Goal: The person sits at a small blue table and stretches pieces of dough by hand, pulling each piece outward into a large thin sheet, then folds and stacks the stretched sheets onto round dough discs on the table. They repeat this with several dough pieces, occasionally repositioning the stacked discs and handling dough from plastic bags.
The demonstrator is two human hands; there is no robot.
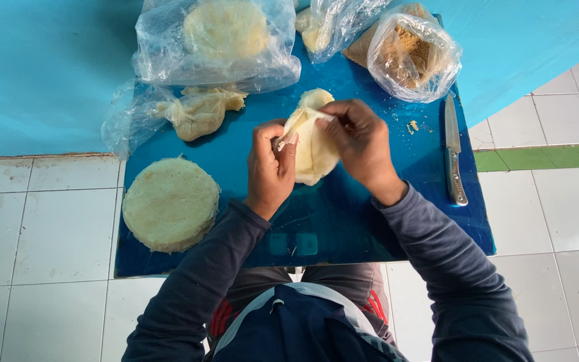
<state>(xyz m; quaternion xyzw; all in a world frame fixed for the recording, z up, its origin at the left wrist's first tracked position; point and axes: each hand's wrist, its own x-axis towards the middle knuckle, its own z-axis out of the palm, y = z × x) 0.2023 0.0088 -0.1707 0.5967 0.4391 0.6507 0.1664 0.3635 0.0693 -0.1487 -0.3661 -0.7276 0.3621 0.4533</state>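
While both hands work over a small blue table [376,228], the room around it is plain: white floor tiles [41,228] at left and right, a turquoise wall [41,67] along the top, a green tile strip [544,158] at far right. Left to right on the table: a round pale crumbly cake [170,204] sits bare near the front-left corner; behind it, a lump of pale dough in a crumpled clear bag [196,112]; at the back, a second round cake inside a clear bag [226,30]. Centre, the left hand [271,166] pinches the edge of a pale dough piece [313,151], thumb and fingers closed on it. The right hand [362,144] grips the same piece from the other side, fingers closed on its upper part. The piece is held just above the tabletop, between both hands. Further back, another bag with pale pieces [326,27], then a bag of brown crumbly filling [413,57]. A steel knife [453,151] lies along the right edge, a few crumbs [412,126] beside it. Dark long sleeves [437,255] at bottom.
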